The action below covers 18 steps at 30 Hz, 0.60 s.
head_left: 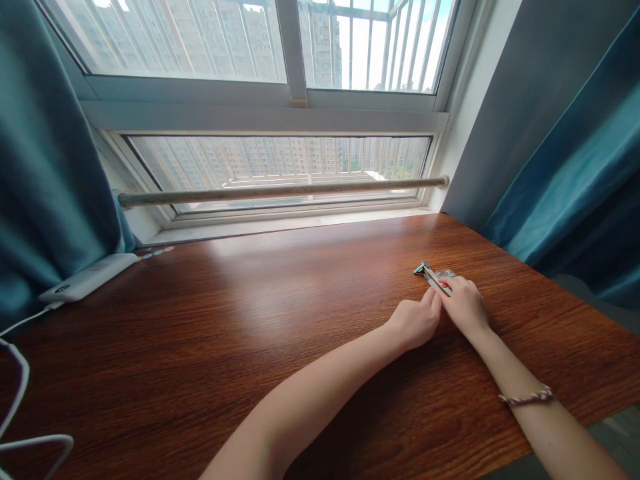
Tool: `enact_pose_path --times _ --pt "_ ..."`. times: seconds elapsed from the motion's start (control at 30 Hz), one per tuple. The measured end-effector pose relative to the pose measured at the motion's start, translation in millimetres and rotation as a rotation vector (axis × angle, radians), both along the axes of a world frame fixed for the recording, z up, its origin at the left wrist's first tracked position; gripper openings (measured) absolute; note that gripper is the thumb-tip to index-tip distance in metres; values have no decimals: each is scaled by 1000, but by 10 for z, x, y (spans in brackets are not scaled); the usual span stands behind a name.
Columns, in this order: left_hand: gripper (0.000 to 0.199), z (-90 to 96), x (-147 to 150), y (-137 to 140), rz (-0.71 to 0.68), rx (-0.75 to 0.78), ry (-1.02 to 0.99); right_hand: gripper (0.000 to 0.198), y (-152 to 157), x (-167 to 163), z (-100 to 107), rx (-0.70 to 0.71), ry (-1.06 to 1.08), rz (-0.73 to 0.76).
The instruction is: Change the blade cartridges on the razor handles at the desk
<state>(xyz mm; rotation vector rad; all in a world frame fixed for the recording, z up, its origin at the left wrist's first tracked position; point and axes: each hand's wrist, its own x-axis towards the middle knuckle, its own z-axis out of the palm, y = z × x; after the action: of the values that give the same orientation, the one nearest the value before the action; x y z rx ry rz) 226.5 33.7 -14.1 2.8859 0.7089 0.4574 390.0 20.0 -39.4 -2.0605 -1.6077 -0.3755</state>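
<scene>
Both hands meet on the far right part of the wooden surface [300,313], and each grip is narrow, curled down onto one small object. Right hand [464,305] lies with its fingers bent over the near end of a slim teal-and-grey tool [431,277], which looks like a small razor or cutter, though it is too small to tell for certain. Its fingertips press on the tool's handle, so this grip is closed on it against the wood. Left hand [415,323] rests just beside the right one, touching it, its fingers loosely folded and its fingertips at the same handle; whether they pinch the handle or only touch it cannot be told. That tool lies flat on the surface, its teal head pointing away from the person toward the window [280,167], with a small flat packet partly under or beside it. A braided bracelet [527,397] circles the right wrist. Well apart, at the far left edge of the surface, a white power bank [87,277] lies near the teal curtain [45,167], with a white cable [20,393] running from it down the left side. A pale rod [280,191] crosses the lower window pane.
</scene>
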Motion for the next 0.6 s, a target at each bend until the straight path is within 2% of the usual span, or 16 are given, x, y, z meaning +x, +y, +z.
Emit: enact_pose_path --times 0.1,0.2,0.27,0.3,0.37,0.43,0.47,0.6 --pt "42 81 -479 -42 -96 106 93 23 -35 -165 68 59 20 111" --pt "37 146 -1074 -95 -107 104 171 25 -134 -518 168 27 35 334" --pt "34 183 -1463 -140 -79 55 170 28 -230 -847 251 -44 32 552" --pt "35 201 -1640 -165 -59 22 143 29 -279 -1026 291 -100 27 753" --pt "48 229 -1939 -213 -47 -51 64 27 -361 -1383 353 -183 49 1020" --pt "67 238 -2150 -247 -104 -100 24 28 -399 -1699 365 -259 90 1252" --pt "74 232 -2220 -256 -145 -115 20 37 -397 -1831 350 -291 103 1365" --pt "85 147 -2313 -236 -321 -156 2 68 -306 -2148 213 -310 195 1619"
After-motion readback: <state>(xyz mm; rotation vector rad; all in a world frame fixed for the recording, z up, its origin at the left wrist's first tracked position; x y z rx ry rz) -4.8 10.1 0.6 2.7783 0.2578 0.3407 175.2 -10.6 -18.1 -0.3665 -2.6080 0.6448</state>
